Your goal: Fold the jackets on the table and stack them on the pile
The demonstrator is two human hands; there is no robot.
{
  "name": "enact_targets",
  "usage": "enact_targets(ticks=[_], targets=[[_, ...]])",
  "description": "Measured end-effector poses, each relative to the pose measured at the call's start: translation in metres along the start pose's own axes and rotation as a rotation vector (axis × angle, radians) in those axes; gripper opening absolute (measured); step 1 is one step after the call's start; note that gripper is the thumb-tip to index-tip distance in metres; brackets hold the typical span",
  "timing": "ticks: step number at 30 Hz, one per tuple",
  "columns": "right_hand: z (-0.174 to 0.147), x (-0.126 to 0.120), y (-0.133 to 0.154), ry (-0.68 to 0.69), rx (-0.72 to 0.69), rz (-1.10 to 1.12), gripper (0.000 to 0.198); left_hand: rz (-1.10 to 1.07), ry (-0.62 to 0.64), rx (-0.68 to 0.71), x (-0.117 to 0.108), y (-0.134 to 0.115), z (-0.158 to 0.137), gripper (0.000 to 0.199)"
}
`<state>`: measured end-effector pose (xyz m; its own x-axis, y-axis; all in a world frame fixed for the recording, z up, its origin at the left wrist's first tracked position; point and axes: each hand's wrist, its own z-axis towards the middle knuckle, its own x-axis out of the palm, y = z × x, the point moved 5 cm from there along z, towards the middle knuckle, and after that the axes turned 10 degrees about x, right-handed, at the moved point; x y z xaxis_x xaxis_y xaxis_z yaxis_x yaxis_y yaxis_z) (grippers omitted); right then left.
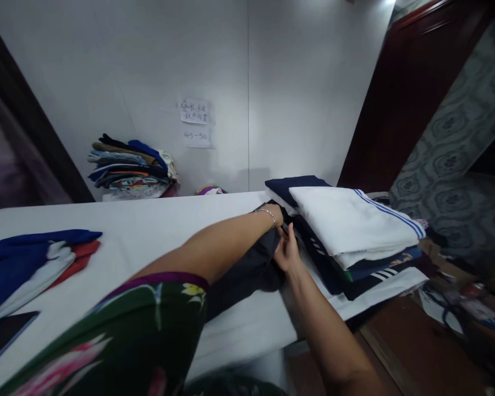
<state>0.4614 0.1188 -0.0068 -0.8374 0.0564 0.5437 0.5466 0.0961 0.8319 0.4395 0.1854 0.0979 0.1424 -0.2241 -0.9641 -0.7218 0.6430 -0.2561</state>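
A dark grey garment lies partly bunched on the white table in front of me. My left hand, with a bracelet at the wrist, reaches across to the garment's far right end, its fingers closed on the dark cloth. Just below it, my right hand grips the garment's right edge, thumb pointing up; some fingers are hidden behind the cloth. Close to the right of both hands stands a stack of folded clothes, topped by a white garment with blue stripes and a navy folded piece.
The white table runs along a pale wall bearing paper notes. A pile of folded clothes stands at the back left. A blue, white and red garment lies at the left. Cluttered items sit beyond the table's right end.
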Motion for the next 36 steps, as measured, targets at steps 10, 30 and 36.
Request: enact_targets(ticks=[10, 30, 36], targets=[[0.008, -0.040, -0.012, -0.071, 0.064, -0.288, 0.087, -0.511, 0.097, -0.094, 0.039, 0.033, 0.023, 0.051], [-0.007, -0.080, 0.017, -0.356, 0.052, -0.311, 0.049, 0.240, -0.207, 0.157, 0.113, 0.112, -0.115, 0.070], [-0.059, 0.033, 0.041, -0.205, -0.607, -1.156, 0.060, 0.190, -0.213, 0.138, 0.111, 0.110, -0.117, 0.070]])
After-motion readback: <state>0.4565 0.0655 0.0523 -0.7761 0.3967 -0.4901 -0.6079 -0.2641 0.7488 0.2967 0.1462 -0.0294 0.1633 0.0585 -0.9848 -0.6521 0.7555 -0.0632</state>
